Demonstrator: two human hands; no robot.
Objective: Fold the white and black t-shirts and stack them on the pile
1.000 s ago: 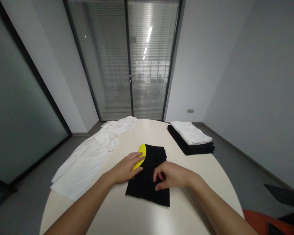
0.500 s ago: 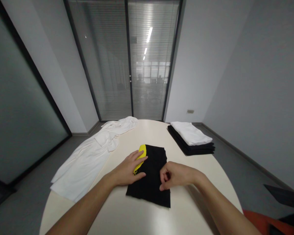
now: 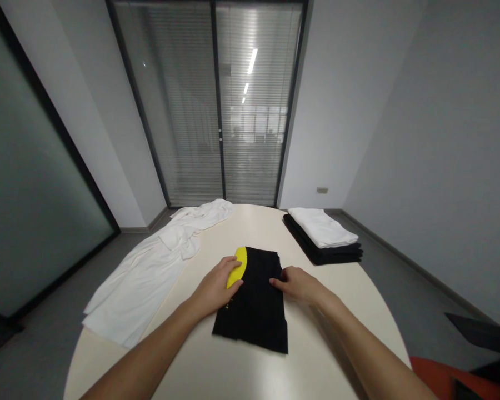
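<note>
In the head view, the black cloth (image 3: 256, 319) lies on the near middle of the worktop (image 3: 208, 366), already folded compact, though its right edge looks uneven. The left hand (image 3: 214, 287) rests on its left side, grip spread over the yellow patch (image 3: 238, 271); the right hand's (image 3: 302, 284) grip pinches the right edge. Far right, a stack (image 3: 325, 229) lies folded; at left, a white garment (image 3: 144, 280) is loose, unfolded.
</note>
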